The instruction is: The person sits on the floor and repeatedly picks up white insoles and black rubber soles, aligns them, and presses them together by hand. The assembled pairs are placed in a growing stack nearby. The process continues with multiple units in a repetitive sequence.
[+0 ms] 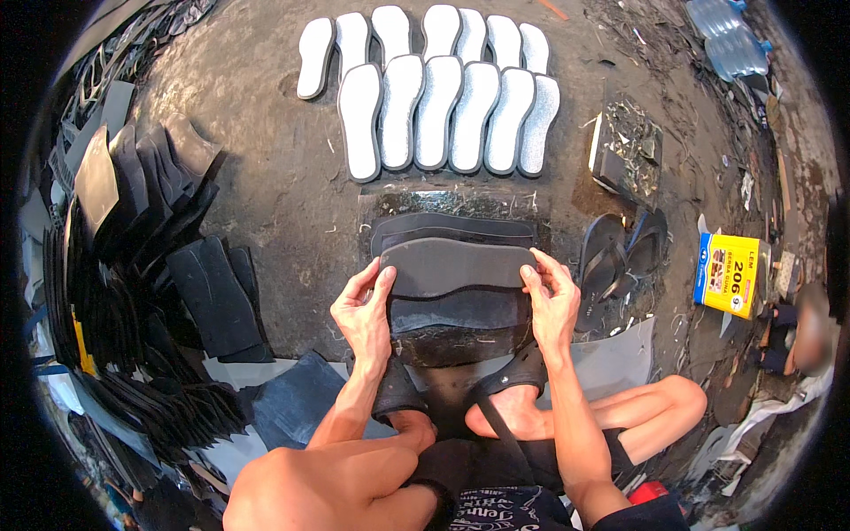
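A dark grey shoe sole lies crosswise between my two hands. My left hand pinches its left end between thumb and fingers; my right hand grips the right end the same way. Under it a black rubber sheet rests on a dark, worn board. Just beyond the held sole, another dark sole-shaped piece shows on that board, partly covered. Farther off, several soles with white, shiny tops are laid out in two rows, overlapping a little.
Stacked black rubber sheets crowd the left side, with loose rectangular pieces beside them. To the right are flip-flops, a scrap-covered block, a yellow container and a clear plastic bottle. My feet flank the board's near edge.
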`<action>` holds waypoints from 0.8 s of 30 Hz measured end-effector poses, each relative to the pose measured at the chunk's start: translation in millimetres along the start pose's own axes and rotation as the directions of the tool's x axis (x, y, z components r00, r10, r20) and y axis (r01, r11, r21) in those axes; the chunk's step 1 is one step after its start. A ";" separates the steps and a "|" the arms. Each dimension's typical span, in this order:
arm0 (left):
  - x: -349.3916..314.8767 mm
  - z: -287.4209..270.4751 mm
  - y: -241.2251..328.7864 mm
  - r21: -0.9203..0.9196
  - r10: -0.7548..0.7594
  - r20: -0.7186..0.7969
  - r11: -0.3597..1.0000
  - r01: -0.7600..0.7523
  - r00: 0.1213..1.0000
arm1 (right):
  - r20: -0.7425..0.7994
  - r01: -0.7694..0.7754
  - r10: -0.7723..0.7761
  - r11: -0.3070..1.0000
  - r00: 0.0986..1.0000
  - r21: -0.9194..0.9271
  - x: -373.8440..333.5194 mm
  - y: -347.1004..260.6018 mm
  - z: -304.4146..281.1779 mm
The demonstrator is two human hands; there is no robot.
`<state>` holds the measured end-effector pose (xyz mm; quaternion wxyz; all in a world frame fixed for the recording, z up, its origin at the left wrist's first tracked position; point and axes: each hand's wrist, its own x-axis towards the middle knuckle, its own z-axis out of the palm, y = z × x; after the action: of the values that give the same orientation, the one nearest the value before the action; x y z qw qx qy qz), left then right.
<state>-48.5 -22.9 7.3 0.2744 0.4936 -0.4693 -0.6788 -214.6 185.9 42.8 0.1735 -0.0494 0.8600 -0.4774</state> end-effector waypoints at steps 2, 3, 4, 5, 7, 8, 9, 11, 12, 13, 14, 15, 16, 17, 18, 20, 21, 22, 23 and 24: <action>3.3 0.3 -1.0 0.109 0.052 0.021 0.993 -0.054 0.998 | -0.014 0.025 -0.026 1.000 1.000 -0.018 4.8 1.4 1.7; 4.2 0.1 -0.3 0.157 0.085 0.043 0.983 -0.090 0.995 | -0.022 0.037 -0.038 0.999 0.999 -0.028 7.1 3.2 1.8; 5.2 -0.3 0.2 0.203 0.116 0.065 0.971 -0.127 0.991 | -0.018 0.031 -0.032 0.999 0.999 -0.036 8.7 6.4 1.2; 6.2 -1.2 -0.3 0.235 0.112 0.080 0.963 -0.128 0.990 | -0.017 0.028 -0.029 0.999 0.999 -0.044 9.1 9.6 0.0; 8.3 -3.4 -2.0 0.299 0.103 0.111 0.945 -0.132 0.989 | -0.018 0.035 -0.036 0.997 0.999 -0.063 9.3 13.5 -1.3; 9.9 -4.3 -4.1 0.288 0.098 0.104 0.950 -0.124 0.990 | -0.018 0.043 -0.044 0.996 0.999 -0.074 8.8 11.4 -0.5; 11.7 -4.4 -6.3 0.276 0.093 0.098 0.954 -0.117 0.991 | -0.019 0.050 -0.052 0.995 0.998 -0.084 8.6 10.3 0.7; 13.4 -4.9 -8.7 0.277 0.084 0.092 0.955 -0.107 0.992 | -0.024 0.050 -0.051 0.998 0.998 -0.028 8.9 10.8 3.8; 13.5 -4.1 -5.8 0.289 0.082 0.091 0.952 -0.105 0.993 | -0.027 0.051 -0.051 0.999 0.998 0.000 9.7 10.9 4.5; 14.2 -3.5 -4.5 0.300 0.079 0.091 0.948 -0.102 0.993 | -0.018 0.033 -0.033 0.999 0.999 -0.008 10.5 11.0 4.2; 15.5 -3.5 -5.9 0.298 0.063 0.086 0.951 -0.086 0.994 | -0.008 0.016 -0.016 1.000 1.000 -0.016 11.2 10.9 3.4; 16.7 -4.0 -6.4 0.305 0.070 0.097 0.947 -0.097 0.993 | 0.001 0.000 0.000 1.000 1.000 -0.025 11.9 11.1 3.0; 17.8 -4.7 -7.1 0.311 0.077 0.108 0.944 -0.108 0.991 | -0.003 0.000 0.000 1.000 1.000 -0.017 12.5 11.5 3.5; 19.0 -5.3 -7.8 0.317 0.084 0.119 0.941 -0.118 0.989 | -0.007 0.001 -0.001 1.000 1.000 -0.009 12.8 11.9 4.6; 19.6 -6.9 -8.4 0.326 0.081 0.121 0.938 -0.117 0.989 | -0.008 0.002 -0.002 1.000 1.000 0.000 12.9 12.5 5.3; 20.9 -8.6 -9.4 0.345 0.074 0.127 0.932 -0.114 0.989 | -0.002 0.006 -0.006 1.000 1.000 -0.014 14.4 14.2 5.3; 21.0 -8.2 -8.7 0.338 0.072 0.124 0.935 -0.110 0.990 | 0.001 0.007 -0.007 1.000 1.000 -0.021 15.1 15.0 5.6; 20.8 -7.5 -7.0 0.331 0.069 0.120 0.938 -0.105 0.990 | -0.002 -0.002 0.002 0.999 1.000 -0.037 15.3 16.0 6.1; 21.2 -5.2 -4.3 0.322 0.065 0.119 0.941 -0.101 0.991 | -0.007 -0.012 0.011 0.998 1.000 -0.054 15.9 16.7 6.1; 24.6 -4.1 -0.6 0.428 0.090 0.146 0.892 -0.145 0.985 | -0.012 -0.022 0.021 0.997 1.000 -0.072 16.7 17.7 5.8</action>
<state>-53.6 -44.7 -3.6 0.1681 0.4709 -0.6546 -0.5670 -226.8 186.6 21.0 0.1718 -0.0438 0.8781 -0.4443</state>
